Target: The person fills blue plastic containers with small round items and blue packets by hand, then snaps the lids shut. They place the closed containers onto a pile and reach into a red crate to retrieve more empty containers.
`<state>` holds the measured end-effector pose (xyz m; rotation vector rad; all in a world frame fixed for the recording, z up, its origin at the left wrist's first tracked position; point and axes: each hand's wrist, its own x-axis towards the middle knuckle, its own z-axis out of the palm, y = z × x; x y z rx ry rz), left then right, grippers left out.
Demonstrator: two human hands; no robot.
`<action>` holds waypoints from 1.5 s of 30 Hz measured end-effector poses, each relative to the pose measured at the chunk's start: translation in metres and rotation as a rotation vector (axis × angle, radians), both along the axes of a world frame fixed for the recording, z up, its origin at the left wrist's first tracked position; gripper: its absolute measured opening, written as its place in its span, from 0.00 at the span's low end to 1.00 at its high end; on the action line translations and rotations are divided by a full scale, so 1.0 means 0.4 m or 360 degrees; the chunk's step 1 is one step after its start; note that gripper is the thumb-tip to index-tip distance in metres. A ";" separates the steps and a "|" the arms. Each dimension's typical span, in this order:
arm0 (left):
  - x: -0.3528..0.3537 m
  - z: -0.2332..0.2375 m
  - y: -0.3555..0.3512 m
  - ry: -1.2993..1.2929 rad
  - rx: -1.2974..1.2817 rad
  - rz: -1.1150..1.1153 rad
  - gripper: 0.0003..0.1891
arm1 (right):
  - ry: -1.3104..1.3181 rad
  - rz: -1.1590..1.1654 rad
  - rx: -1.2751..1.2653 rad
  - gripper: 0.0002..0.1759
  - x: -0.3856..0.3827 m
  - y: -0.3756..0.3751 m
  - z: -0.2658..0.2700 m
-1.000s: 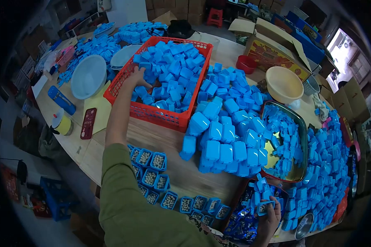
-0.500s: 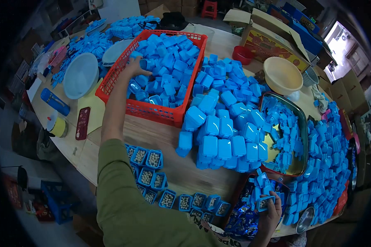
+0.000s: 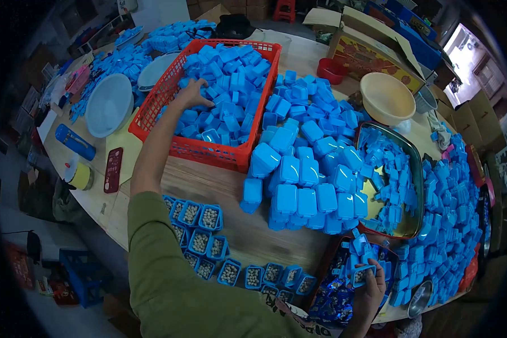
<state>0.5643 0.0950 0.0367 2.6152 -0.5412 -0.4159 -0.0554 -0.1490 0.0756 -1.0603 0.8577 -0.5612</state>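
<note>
My left hand (image 3: 194, 94) reaches into the red plastic basket (image 3: 208, 151), thumb and fingers apart over a heap of small blue plastic boxes (image 3: 231, 101). I see nothing held in it. At the lower right, my right hand (image 3: 373, 284) grips a small open blue box (image 3: 363, 274) with some pale contents. That hand is above a tray of shiny blue wrapped packets (image 3: 332, 298), where a few blue pieces (image 3: 357, 248) also lie. Nearer my body, several open blue boxes (image 3: 210, 217) filled with pale round pieces stand in rows on the wooden table.
Closed blue boxes (image 3: 307, 201) are stacked mid-table, with more (image 3: 439, 225) heaped at right. A tray (image 3: 418, 186) holds small blue parts. A cream basin (image 3: 386, 101), red bowl (image 3: 331, 70) and carton (image 3: 372, 56) stand behind. At left are a pale basin (image 3: 110, 106) and blue bottle (image 3: 75, 141).
My left hand has shifted slightly within the basket, down and a little to the right, over the heaped boxes. My right hand still grips the small blue box in nearly the same place.
</note>
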 end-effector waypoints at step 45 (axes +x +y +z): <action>-0.078 0.049 -0.134 -0.0145 0.0006 0.0009 0.47 | -0.0082 0.0003 0.0095 0.17 -0.001 -0.001 -0.001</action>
